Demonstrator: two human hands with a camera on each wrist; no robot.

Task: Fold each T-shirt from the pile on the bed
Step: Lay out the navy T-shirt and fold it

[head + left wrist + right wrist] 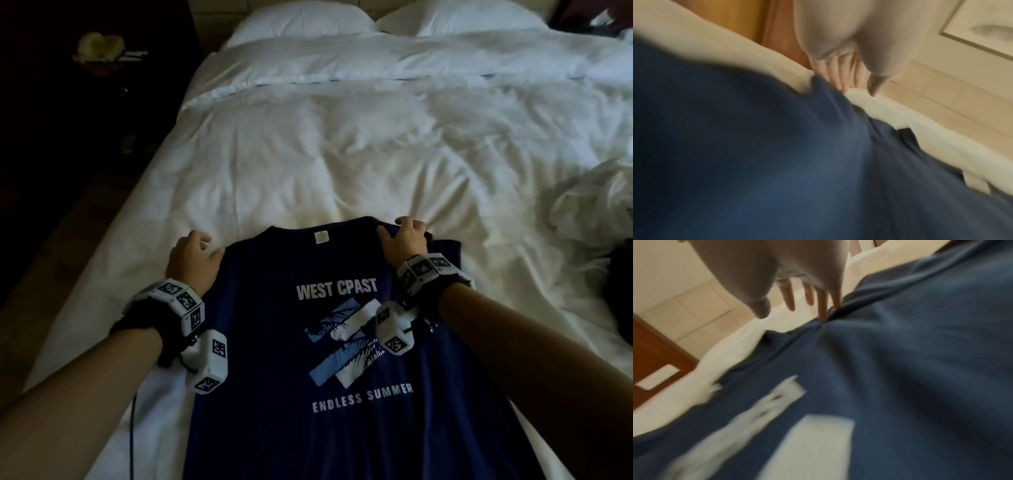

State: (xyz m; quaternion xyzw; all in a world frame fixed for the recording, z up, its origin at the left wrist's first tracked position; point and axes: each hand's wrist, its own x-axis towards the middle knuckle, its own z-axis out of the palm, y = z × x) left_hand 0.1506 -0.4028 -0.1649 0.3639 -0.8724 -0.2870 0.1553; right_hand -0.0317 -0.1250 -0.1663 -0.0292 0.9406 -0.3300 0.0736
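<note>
From the head view, a navy T-shirt (pixel 329 359) is seen spread print-up on the white bed (pixel 308 154), collar away from the person. The left hand (pixel 191 262) is laid at the shirt's left shoulder edge, fingers relaxed; the right hand (pixel 406 245) is set on the right shoulder, fingers bent over the fabric's top edge. Crumpled white cloth (pixel 596 202) is visible at the bed's right side, shown by no other view.

In the blurred left wrist view, straight fingers (pixel 838 76) are shown touching the shirt's edge.

In the right wrist view, spread fingers (pixel 823 305) are shown, two pressing into a fabric crease.
</note>
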